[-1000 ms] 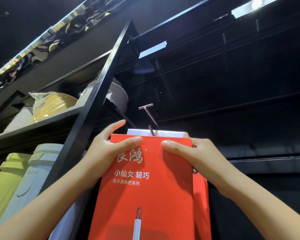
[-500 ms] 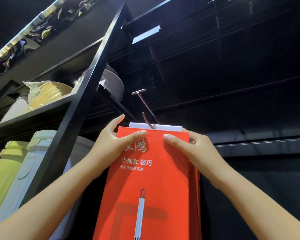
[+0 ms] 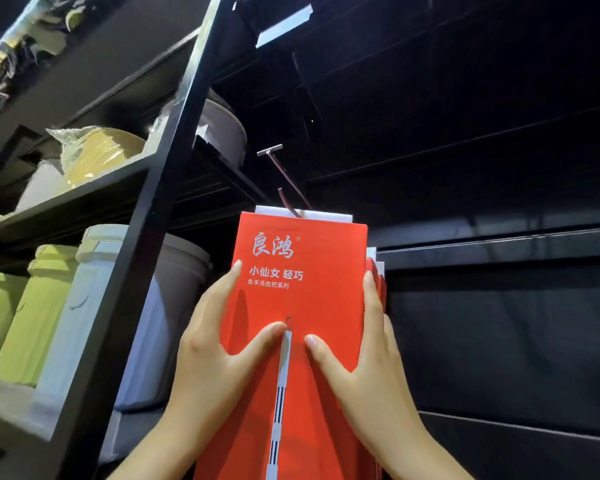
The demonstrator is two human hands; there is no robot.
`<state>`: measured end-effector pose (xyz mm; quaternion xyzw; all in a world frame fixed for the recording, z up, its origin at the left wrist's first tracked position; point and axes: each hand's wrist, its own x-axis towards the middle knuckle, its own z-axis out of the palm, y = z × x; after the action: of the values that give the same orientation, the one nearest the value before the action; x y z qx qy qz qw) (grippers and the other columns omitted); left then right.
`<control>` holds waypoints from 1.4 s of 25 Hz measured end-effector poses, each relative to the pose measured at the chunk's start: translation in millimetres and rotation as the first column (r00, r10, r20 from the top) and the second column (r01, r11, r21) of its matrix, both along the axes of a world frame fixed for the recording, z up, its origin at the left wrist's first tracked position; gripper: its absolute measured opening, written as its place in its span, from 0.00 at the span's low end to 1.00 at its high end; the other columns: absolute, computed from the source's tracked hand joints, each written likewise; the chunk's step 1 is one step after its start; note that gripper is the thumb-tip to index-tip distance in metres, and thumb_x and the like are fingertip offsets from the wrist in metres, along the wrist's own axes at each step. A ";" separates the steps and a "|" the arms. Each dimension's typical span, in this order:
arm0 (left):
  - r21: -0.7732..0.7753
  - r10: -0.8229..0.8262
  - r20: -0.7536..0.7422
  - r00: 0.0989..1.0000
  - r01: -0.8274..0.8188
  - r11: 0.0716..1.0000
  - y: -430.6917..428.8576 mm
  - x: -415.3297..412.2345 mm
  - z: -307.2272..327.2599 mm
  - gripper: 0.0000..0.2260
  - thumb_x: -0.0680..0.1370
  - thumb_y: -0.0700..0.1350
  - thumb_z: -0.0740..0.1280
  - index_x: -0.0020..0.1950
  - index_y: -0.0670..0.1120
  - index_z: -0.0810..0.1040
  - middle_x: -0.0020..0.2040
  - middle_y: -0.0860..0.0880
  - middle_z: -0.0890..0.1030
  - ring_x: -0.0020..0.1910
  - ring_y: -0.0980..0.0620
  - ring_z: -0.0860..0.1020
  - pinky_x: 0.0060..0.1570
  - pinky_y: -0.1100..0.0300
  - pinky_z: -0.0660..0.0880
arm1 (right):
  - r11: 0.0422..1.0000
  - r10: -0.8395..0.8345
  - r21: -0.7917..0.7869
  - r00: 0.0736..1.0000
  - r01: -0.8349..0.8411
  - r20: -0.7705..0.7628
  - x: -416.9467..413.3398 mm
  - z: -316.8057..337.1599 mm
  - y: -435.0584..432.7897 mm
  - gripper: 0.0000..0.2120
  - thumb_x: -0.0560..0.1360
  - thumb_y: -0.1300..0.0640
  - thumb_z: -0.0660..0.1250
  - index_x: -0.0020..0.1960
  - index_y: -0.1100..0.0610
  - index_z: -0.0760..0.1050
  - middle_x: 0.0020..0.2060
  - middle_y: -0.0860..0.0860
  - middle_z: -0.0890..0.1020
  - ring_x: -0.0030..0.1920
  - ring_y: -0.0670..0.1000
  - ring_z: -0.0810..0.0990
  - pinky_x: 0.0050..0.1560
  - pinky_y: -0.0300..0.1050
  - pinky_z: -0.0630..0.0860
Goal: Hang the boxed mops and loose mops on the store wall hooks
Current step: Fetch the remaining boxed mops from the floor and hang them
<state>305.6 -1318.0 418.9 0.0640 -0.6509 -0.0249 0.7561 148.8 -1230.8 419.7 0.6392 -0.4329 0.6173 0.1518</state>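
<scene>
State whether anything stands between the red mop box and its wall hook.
Nothing visible does: the white top tab of the red cardboard mop box meets the thin metal wall hook, left hand and right hand gripping lower down.

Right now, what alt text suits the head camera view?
A left hand and right hand hold a red mop box whose white top tab sits on a metal wall hook. Green and pale lidded buckets line black shelves at left.
</scene>
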 end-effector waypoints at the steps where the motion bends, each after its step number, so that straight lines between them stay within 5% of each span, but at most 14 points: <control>1: 0.004 0.011 0.011 1.000 -0.011 1.000 -0.6 0.6 -10.1 0.34 0.70 0.52 0.74 0.72 0.67 0.63 0.66 0.69 0.71 0.66 0.66 0.71 0.64 0.61 0.70 | 1.000 -0.001 0.011 1.000 0.001 -0.006 0.7 -9.7 0.1 0.45 0.73 0.38 0.66 0.69 0.23 0.32 0.57 0.29 0.61 0.60 0.31 0.65 0.58 0.36 0.64; 9: 0.082 0.011 0.043 0.999 -0.015 0.997 -10.9 -3.8 -45.1 0.36 0.69 0.55 0.73 0.74 0.64 0.61 0.67 0.70 0.68 0.68 0.70 0.67 0.63 0.72 0.66 | 0.998 -0.041 0.053 0.999 0.041 0.002 3.5 -56.8 -13.7 0.45 0.73 0.38 0.66 0.68 0.23 0.31 0.53 0.39 0.62 0.57 0.36 0.64 0.54 0.32 0.63; 13: 0.097 -0.043 0.052 0.998 0.038 0.995 -23.6 -15.4 -39.8 0.36 0.69 0.54 0.73 0.74 0.60 0.63 0.67 0.70 0.68 0.68 0.70 0.67 0.67 0.64 0.66 | 0.993 -0.120 0.004 0.993 0.120 0.009 -3.9 -54.4 -25.4 0.44 0.72 0.37 0.65 0.68 0.24 0.31 0.53 0.47 0.65 0.59 0.48 0.67 0.60 0.43 0.68; 17: 0.135 -0.126 0.044 0.991 0.120 0.984 -42.3 -25.8 -39.3 0.36 0.69 0.54 0.74 0.75 0.59 0.64 0.70 0.65 0.69 0.70 0.67 0.67 0.69 0.60 0.66 | 0.969 -0.245 -0.035 0.969 0.243 -0.032 -6.9 -55.4 -34.4 0.45 0.73 0.37 0.66 0.69 0.26 0.30 0.51 0.48 0.64 0.55 0.49 0.64 0.56 0.41 0.68; 23: 0.127 -0.227 0.036 0.973 0.221 0.967 -65.0 -33.5 -42.4 0.36 0.69 0.59 0.71 0.76 0.58 0.63 0.71 0.64 0.69 0.70 0.65 0.69 0.65 0.70 0.68 | 0.886 -0.431 -0.212 0.901 0.411 -0.054 -3.3 -60.2 -48.5 0.44 0.71 0.35 0.63 0.73 0.29 0.33 0.49 0.49 0.64 0.51 0.51 0.65 0.55 0.42 0.69; 35: 0.163 -0.234 0.090 0.968 0.217 0.962 -75.4 -34.8 -44.4 0.36 0.71 0.61 0.68 0.76 0.61 0.59 0.71 0.68 0.65 0.70 0.68 0.66 0.66 0.73 0.65 | 0.874 -0.443 -0.226 0.896 0.430 -0.006 -3.7 -62.5 -57.6 0.44 0.72 0.38 0.67 0.73 0.29 0.37 0.49 0.51 0.66 0.51 0.52 0.66 0.55 0.53 0.75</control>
<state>270.8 -1393.5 374.5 0.0480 -0.6902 -0.1570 0.7048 145.1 -1288.3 357.2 0.5217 -0.4907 0.5922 0.3692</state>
